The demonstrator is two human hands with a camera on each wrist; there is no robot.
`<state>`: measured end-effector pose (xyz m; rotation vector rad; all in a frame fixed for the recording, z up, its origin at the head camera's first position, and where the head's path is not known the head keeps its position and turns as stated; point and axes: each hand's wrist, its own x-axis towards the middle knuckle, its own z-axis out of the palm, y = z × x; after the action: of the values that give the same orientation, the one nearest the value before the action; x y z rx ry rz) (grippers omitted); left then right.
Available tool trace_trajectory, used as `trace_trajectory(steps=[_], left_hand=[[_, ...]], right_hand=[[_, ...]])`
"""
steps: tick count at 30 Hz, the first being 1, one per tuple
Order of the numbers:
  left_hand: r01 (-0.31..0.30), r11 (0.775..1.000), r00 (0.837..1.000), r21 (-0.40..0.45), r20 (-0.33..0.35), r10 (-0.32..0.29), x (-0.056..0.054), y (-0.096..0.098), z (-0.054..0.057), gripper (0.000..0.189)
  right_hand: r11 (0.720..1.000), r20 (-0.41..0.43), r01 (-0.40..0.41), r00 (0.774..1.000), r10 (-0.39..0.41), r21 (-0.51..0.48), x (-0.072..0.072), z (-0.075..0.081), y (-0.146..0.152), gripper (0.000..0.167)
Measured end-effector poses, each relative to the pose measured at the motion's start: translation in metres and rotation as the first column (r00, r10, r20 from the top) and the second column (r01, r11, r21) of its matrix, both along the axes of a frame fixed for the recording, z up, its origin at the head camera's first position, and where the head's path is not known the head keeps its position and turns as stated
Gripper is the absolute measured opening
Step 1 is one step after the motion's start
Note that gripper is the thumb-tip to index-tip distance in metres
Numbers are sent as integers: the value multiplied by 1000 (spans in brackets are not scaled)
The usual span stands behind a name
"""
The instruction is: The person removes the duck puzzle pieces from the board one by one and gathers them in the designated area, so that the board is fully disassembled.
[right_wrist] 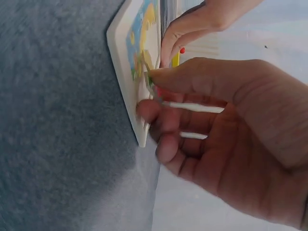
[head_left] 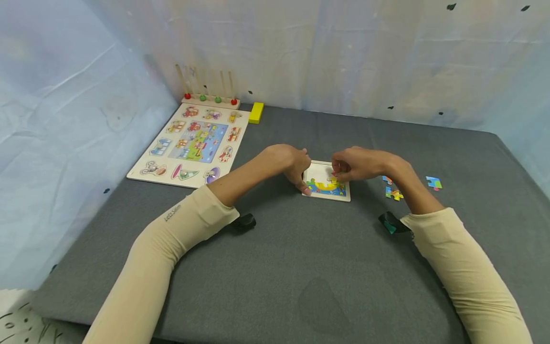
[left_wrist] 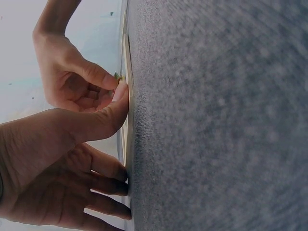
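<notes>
A small jigsaw puzzle tray (head_left: pixel 327 196) with a pale wooden border lies on the grey table, its lower part filled with blue and yellow pieces. At its left side is my left hand (head_left: pixel 297 168), the thumb at the near-left corner. In the left wrist view, the left hand's fingers (left_wrist: pixel 108 185) extend fairly straight down beside the tray. My right hand (head_left: pixel 358 163) pinches a jigsaw piece (right_wrist: pixel 150 86) between thumb and fingertips, over the tray's right part. Fingers hide much of that piece; green and red show in the wrist views.
Loose jigsaw pieces (head_left: pixel 394 193) lie right of the tray, another piece (head_left: pixel 434 182) farther right. A large wooden peg puzzle (head_left: pixel 142 175) lies at the back left, near a yellow block (head_left: pixel 256 112) and a bead-and-rod stand (head_left: pixel 210 101). Pale sheeting (head_left: pixel 343 57) hangs behind the table.
</notes>
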<state>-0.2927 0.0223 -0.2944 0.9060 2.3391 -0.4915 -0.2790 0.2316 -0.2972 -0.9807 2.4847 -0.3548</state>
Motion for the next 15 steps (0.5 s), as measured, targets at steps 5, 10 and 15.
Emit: trace_trajectory(steps=[5, 10, 15], left_hand=[[14, 1000, 1000, -3, -3, -14, 0, 3, 1, 102], [6, 1000, 1000, -21, 23, -5, -1, 5, 2, 105], [-5, 1000, 1000, 0, 18, 5, 2, 6, 0, 99]], right_hand=[[995, -20, 21, 1000, -23, -98, 3, 9, 11, 5], [985, -75, 89, 992, -101, -144, 14, 31, 30, 4], [983, -149, 148, 975, -163, -108, 28, 50, 71, 2]])
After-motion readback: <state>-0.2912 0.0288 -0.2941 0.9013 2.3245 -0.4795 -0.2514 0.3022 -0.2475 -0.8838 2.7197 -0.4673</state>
